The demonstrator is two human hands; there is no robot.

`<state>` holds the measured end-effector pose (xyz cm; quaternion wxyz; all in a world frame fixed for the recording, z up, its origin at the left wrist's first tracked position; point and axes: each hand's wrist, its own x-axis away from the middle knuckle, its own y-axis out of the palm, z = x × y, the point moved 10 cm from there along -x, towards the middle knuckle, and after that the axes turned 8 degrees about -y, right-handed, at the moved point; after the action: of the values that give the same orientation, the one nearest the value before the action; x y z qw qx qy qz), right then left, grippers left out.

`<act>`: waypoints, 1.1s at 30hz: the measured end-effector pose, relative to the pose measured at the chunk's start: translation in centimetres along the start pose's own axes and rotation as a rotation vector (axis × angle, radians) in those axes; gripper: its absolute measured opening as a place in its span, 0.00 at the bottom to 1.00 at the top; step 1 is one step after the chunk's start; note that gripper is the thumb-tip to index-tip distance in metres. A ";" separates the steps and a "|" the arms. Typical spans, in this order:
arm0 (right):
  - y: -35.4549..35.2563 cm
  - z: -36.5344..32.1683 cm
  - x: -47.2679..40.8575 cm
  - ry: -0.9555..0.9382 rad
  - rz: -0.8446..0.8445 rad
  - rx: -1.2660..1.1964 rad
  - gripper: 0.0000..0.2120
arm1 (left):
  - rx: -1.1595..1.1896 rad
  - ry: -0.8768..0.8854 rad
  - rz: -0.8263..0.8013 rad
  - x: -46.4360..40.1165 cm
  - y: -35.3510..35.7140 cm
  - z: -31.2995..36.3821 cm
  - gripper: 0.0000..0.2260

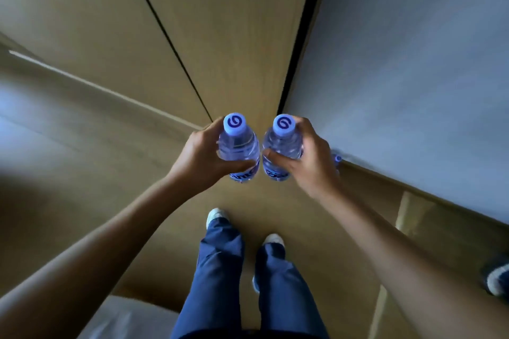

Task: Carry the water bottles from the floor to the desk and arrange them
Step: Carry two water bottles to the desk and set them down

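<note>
Head view, left hand [202, 158] grip round left bottle [238, 146], right hand [309, 158] round right bottle [281, 147]

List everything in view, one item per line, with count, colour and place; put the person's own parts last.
water bottles: 2, clear with pale blue caps, upright side by side; one in the left grip, one in the right
wood panels: tan, ahead
wall: pale grey, right
floor: tan, below
left hand: wrapped around its bottle
right hand: wrapped around its bottle
legs: 2, blue trousers, light shoes, bottom centre
</note>
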<state>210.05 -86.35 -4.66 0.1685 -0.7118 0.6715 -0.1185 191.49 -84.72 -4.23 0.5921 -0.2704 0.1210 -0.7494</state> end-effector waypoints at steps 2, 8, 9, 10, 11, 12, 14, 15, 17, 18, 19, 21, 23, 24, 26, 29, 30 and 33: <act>1.9 -3.2 -1.2 -0.024 -0.066 -0.002 0.23 | 0.005 -0.020 0.062 1.8 -3.7 0.3 0.27; 10.9 -12.8 -4.5 -0.117 -0.268 -0.027 0.23 | -0.005 -0.084 0.273 7.3 -15.3 -2.0 0.28; 11.6 -13.6 -4.8 -0.123 -0.284 -0.028 0.22 | -0.012 -0.093 0.284 7.7 -16.0 -2.3 0.27; 13.3 -15.0 -5.3 -0.143 -0.305 -0.027 0.22 | -0.008 -0.110 0.311 8.4 -17.6 -3.0 0.26; 15.4 -16.4 -5.7 -0.162 -0.329 -0.021 0.22 | 0.004 -0.131 0.345 9.4 -19.7 -3.9 0.26; 17.6 -17.8 -6.1 -0.176 -0.352 -0.019 0.21 | 0.018 -0.150 0.374 10.3 -21.7 -5.0 0.26; 22.1 -20.7 -6.4 -0.205 -0.419 -0.025 0.20 | 0.029 -0.176 0.435 12.3 -25.3 -7.0 0.26; 24.3 -22.0 -6.6 -0.221 -0.446 -0.028 0.21 | 0.030 -0.185 0.466 13.3 -27.1 -8.0 0.25; 28.5 -24.2 -6.9 -0.260 -0.486 -0.023 0.23 | 0.032 -0.212 0.509 15.1 -30.5 -10.1 0.25; 30.5 -25.2 -6.9 -0.277 -0.508 -0.018 0.24 | 0.034 -0.225 0.534 16.0 -32.1 -11.2 0.26; 32.5 -26.1 -7.0 -0.290 -0.529 -0.015 0.25 | 0.034 -0.236 0.558 16.8 -33.7 -12.4 0.26; 36.1 -27.5 -7.2 -0.296 -0.567 -0.019 0.27 | 0.038 -0.258 0.597 18.0 -36.6 -14.4 0.27; 39.6 -28.6 -7.6 -0.291 -0.612 -0.028 0.27 | 0.052 -0.287 0.641 19.0 -39.4 -16.4 0.27; 41.2 -29.2 -7.9 -0.292 -0.636 -0.033 0.27 | 0.063 -0.300 0.662 19.4 -40.6 -17.3 0.27; 44.4 -30.5 -8.7 -0.303 -0.683 -0.042 0.27 | 0.085 -0.320 0.708 19.9 -43.1 -19.0 0.28; 49.2 -32.3 -10.9 -0.333 -0.738 -0.042 0.27 | 0.120 -0.342 0.774 19.7 -46.9 -21.6 0.28; 50.8 -33.0 -11.9 -0.339 -0.754 -0.045 0.27 | 0.130 -0.349 0.792 19.4 -48.2 -22.4 0.28; 55.9 -35.0 -15.5 -0.374 -0.802 -0.048 0.27 | 0.131 -0.365 0.837 17.6 -52.7 -25.0 0.26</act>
<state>143.88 -76.09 5.98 0.2115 -0.9289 0.3026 -0.0281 131.76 -90.76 6.26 0.8712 -0.2881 0.0660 -0.3919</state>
